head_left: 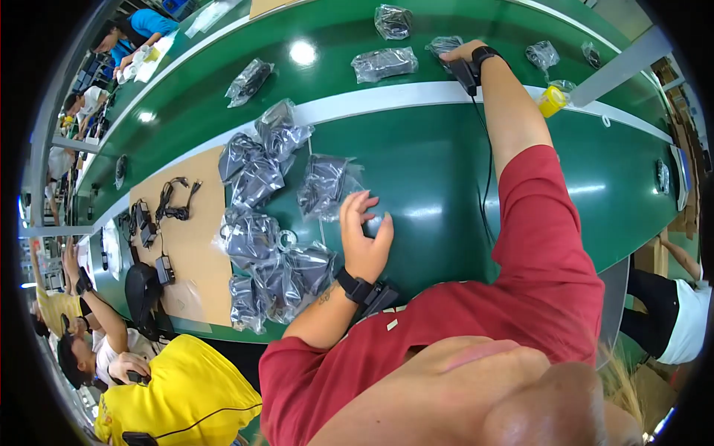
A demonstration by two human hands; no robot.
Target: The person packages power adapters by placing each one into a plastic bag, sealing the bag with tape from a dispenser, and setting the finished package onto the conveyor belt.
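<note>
Red sleeves are leaning over the green worktop [446, 186] while the left hand [364, 234] is hovering with fingers spread loose beside a bagged adapter [323, 186], and the right hand [462, 53] is reaching far out, touching another bag [444, 44], grip unclear.

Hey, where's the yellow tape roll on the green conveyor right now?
In the head view the yellow tape roll sits at the far right of the green conveyor, on its white stripe, just right of the outstretched right forearm.
</note>
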